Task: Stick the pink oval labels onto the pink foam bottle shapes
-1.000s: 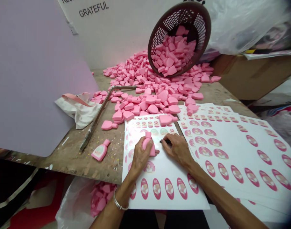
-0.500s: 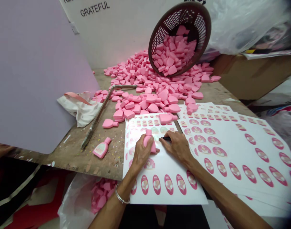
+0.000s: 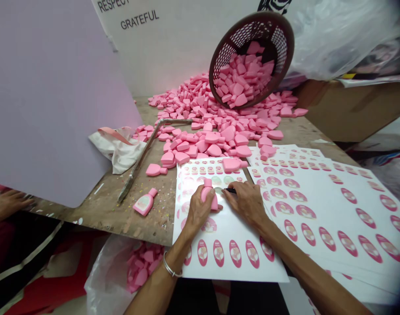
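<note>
Holding the pink foam bottle shape point(image 3: 209, 199) against the sticker sheet point(image 3: 239, 229) in your closed left hand point(image 3: 198, 210), you pinch a small black-handled tool point(image 3: 230, 190) in your right hand point(image 3: 247, 203) just beside it, close work that calls for keeping both steady.

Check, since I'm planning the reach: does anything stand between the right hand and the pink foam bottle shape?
Nothing blocks the right hand from the pink foam bottle shape; only a pale round sticker on the white sticker sheet shows in the narrow gap.
</note>
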`<state>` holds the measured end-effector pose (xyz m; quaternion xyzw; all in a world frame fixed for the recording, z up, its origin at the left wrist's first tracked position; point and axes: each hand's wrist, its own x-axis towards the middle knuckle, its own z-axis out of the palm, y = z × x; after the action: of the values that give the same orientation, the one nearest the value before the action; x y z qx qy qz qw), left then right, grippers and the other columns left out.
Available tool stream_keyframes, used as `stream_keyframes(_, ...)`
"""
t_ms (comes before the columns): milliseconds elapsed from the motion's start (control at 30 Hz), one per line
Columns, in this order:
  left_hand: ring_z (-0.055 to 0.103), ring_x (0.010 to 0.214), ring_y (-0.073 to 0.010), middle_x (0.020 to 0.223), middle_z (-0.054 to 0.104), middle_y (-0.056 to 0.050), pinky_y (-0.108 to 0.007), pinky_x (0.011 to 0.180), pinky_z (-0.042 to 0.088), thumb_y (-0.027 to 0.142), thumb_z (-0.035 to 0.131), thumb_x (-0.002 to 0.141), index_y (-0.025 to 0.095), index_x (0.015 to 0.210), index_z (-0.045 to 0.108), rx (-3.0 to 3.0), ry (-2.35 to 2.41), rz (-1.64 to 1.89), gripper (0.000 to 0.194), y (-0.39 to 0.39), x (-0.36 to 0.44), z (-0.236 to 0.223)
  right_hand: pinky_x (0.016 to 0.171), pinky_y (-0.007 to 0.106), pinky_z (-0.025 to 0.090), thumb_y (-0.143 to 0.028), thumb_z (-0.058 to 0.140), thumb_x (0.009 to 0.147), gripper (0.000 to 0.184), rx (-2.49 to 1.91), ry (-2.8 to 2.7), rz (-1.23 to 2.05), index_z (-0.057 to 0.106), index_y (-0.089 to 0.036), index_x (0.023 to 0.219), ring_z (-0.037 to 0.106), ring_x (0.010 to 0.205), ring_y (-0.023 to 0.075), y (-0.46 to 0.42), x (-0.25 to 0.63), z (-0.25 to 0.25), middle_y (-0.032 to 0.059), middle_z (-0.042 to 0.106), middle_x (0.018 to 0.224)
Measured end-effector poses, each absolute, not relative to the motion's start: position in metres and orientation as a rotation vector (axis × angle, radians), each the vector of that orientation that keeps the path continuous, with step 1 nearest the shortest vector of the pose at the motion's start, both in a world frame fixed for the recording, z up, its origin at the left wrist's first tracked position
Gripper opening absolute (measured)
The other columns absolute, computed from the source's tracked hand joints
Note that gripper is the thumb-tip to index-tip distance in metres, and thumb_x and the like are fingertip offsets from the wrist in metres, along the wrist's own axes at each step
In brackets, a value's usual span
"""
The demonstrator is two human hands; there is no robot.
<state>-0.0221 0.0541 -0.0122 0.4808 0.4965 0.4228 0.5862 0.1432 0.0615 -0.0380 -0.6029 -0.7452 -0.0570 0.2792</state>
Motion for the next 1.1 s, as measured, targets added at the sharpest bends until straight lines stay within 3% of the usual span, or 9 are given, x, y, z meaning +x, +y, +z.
stream_keyframes(300,0.064,0.052,-0.0137,0.073,0.054,0.002,-0.025,0.050,0.055,0.056,0.060,0.078,0.017,0.097,0.051,1.026,1.132,1.041,0.044,0.054,-0.022,-0.010,0.061,0.028,0.043,-0.049,0.063,0.078,0.031,-1.489,-1.438,0.608,0.058,-0.019,0.073,0.056,0.065,0.0153,0.057,0.148,-0.013,0.0011,0.063,0.071)
stream_keyframes(433,0.065,0.059,-0.0157,0.077,0.061,-0.004,-0.026,0.052,0.056,0.062,0.045,0.085,0.013,0.098,0.057,0.834,0.995,1.079,0.052,0.044,-0.023,0.002,0.060,0.028,0.045,-0.051,0.064,0.077,0.032,-1.461,-1.452,0.776,0.068,-0.020,0.083,0.058,0.066,0.0158,0.038,0.143,0.009,0.0020,0.067,0.076)
stream_keyframes(500,0.065,0.061,-0.0166,0.081,0.065,-0.008,-0.028,0.055,0.056,0.063,0.035,0.088,0.012,0.100,0.059,0.698,0.941,1.076,0.058,0.037,-0.024,0.011,0.065,0.030,0.048,-0.050,0.064,0.077,0.032,-1.467,-1.469,0.815,0.072,-0.022,0.090,0.062,0.072,0.0179,0.028,0.135,0.017,0.0027,0.071,0.083)
stream_keyframes(667,0.066,0.058,-0.0172,0.082,0.068,-0.009,-0.029,0.054,0.056,0.060,0.031,0.091,0.013,0.104,0.060,0.625,0.922,1.064,0.057,0.024,-0.024,0.023,0.076,0.033,0.052,-0.046,0.064,0.078,0.028,-1.416,-1.495,0.877,0.075,-0.023,0.088,0.067,0.084,0.0222,0.014,0.117,0.032,0.0029,0.074,0.090)
stream_keyframes(1100,0.067,0.074,-0.0191,0.090,0.068,-0.008,-0.032,0.061,0.059,0.066,0.030,0.089,0.016,0.110,0.060,0.638,0.823,1.094,0.062,0.021,-0.027,0.025,0.074,0.034,0.054,-0.044,0.064,0.079,0.026,-1.389,-1.511,0.763,0.075,-0.022,0.088,0.068,0.080,0.0224,0.008,0.108,0.037,0.0036,0.074,0.089)
